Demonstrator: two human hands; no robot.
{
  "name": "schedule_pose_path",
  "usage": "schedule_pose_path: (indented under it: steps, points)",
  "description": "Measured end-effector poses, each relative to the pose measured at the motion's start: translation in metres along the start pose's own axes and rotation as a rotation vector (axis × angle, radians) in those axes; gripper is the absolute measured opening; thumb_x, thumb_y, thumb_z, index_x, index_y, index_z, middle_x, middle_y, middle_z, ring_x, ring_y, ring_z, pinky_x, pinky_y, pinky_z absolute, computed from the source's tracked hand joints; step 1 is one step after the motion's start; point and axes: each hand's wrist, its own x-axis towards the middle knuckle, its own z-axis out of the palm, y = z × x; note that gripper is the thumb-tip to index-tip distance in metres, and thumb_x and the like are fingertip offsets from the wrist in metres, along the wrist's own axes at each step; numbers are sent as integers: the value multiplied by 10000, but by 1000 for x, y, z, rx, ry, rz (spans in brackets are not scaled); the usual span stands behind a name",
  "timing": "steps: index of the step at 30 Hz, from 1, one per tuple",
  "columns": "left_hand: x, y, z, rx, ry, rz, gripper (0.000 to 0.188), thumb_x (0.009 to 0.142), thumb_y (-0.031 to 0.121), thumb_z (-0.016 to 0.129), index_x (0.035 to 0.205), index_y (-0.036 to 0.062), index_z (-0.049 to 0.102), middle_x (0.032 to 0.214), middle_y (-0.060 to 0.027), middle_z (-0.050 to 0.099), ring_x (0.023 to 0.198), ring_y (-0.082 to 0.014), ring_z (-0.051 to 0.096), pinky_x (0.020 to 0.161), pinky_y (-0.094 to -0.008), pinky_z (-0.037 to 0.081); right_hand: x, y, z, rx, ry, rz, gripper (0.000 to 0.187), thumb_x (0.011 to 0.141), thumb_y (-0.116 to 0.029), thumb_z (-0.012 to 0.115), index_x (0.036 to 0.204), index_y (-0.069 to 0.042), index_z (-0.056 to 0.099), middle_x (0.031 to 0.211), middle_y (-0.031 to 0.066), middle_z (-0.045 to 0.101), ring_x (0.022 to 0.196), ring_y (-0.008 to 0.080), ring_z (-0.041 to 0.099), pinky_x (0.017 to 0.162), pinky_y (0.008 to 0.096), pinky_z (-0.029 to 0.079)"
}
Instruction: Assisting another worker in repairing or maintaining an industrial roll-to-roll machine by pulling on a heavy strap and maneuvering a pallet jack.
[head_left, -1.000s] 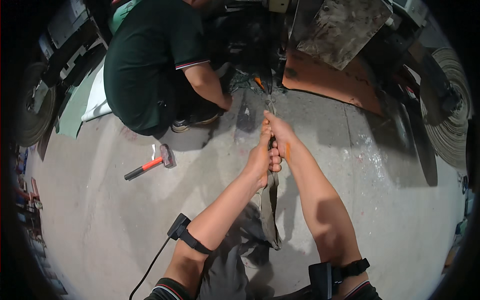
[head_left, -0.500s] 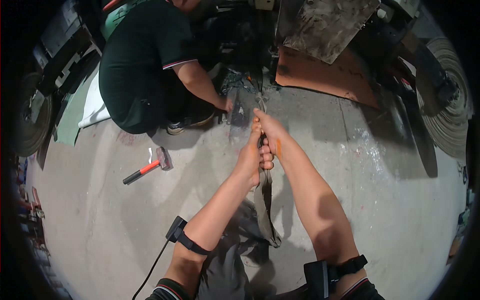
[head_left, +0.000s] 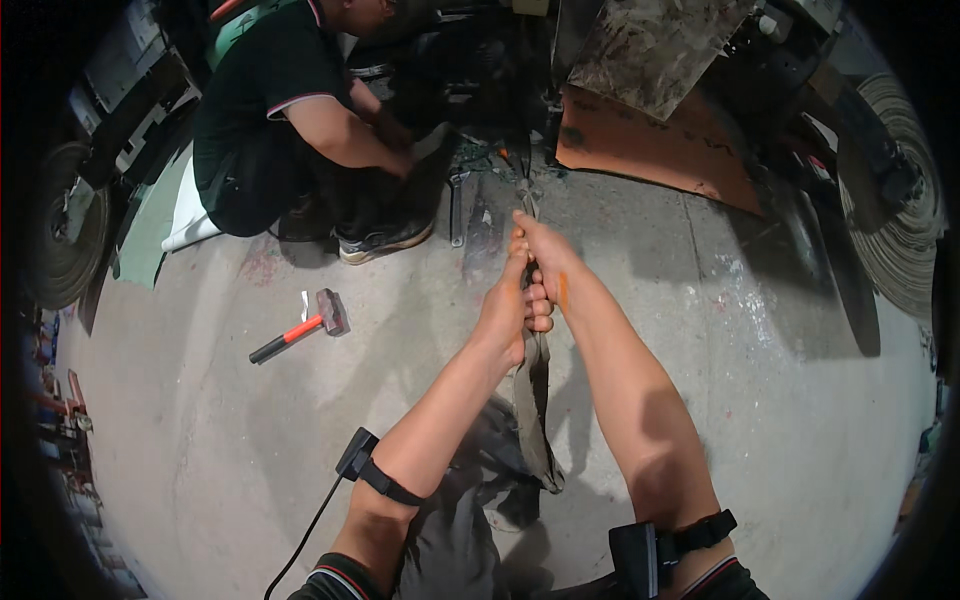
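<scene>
The left hand (head_left: 505, 308) and right hand (head_left: 545, 252) squeeze a long, wrinkled grey strap (head_left: 535, 400) right of the blocky-headed hammer (head_left: 301, 329). A thin metal wrench (head_left: 457, 212) lies beyond the hammer, rightward.

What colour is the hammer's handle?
The handle is orange-red, black toward its free end; the head view shows it best.

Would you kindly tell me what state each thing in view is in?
Left hand: closed around the strap.
Right hand: closed around the strap, just beyond the left.
Strap: gripped, its near end loose below the hands.
Hammer: lying on the floor, not held.
Wrench: lying on the floor, not held.
Co-worker: crouching.
Right-hand roll: coiled.
Floor: marked with stains.
</scene>
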Motion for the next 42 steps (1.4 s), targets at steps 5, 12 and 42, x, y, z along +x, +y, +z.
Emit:
schedule_pose_path:
  steps: [5,12,42]
  points:
    - [-1,1,6,0,-15,-8,265,894,343,395,726,140,364,551,76,288,431,-26,217,389,-176,164,2,-2,-6,-40,13,-14,281,860,-420,441,696,-193,432,550,-109,376,510,51,265,493,233,215]
    - [-2,3,2,2,-13,14,264,892,342,400,728,137,364,553,77,280,430,-26,219,393,-180,167,6,-1,-2,-13,-18,11,272,858,-412,452,688,-204,417,524,-125,351,472,23,263,450,216,173]
    - [0,1,2,-16,15,10,282,897,364,397,743,128,373,547,84,276,420,-26,212,390,-186,172,14,2,-7,68,-36,-15,271,876,-357,460,688,-176,387,512,-91,344,406,31,282,351,184,216]
